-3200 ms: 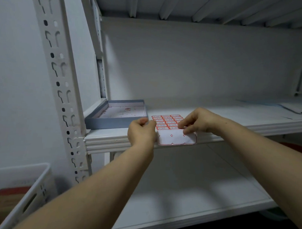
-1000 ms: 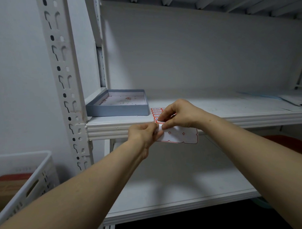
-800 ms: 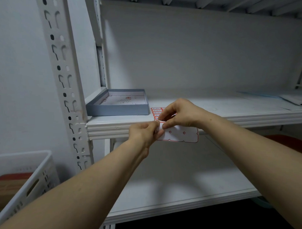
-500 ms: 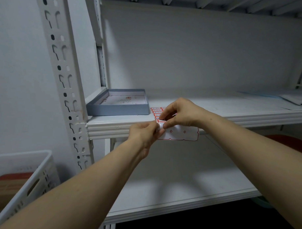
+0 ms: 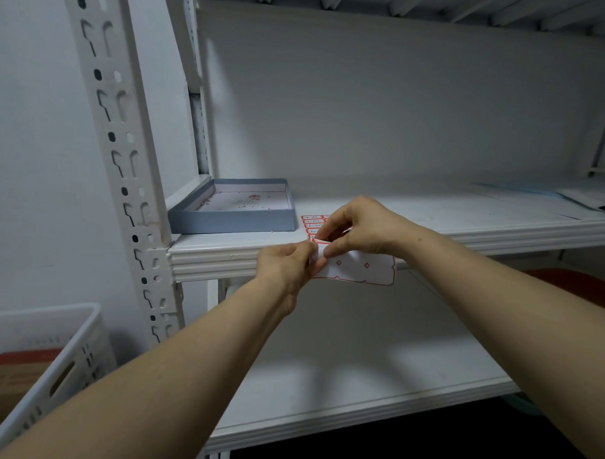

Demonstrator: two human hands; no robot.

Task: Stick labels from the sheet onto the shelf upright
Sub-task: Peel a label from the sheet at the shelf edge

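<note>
The label sheet (image 5: 358,267) lies at the front of the middle shelf (image 5: 225,250). Its far part, with rows of red-framed labels (image 5: 313,226), rests on the board. Its near part is white with a red border and sticks out past the shelf's front edge.

Both hands meet at the sheet's left side. The left hand (image 5: 286,263) comes from below, and its grip is clamped on the sheet's near left corner between thumb and forefinger. The right hand (image 5: 359,224) arches over the top with its fingers curled. Its thumb and forefinger are pinched together on the sheet just beside the left hand's fingertips, where the printed rows end. From here I can't tell whether a single label has come up between them.

The shelf upright (image 5: 125,154), a white post punched with slots and holes, stands well to the left of the hands with nothing touching it.

A shallow grey box (image 5: 232,221) sits open on the same shelf, between the upright and the sheet. A white plastic basket (image 5: 67,358) stands low on the left, and some papers (image 5: 586,199) lie at the shelf's far right end.
</note>
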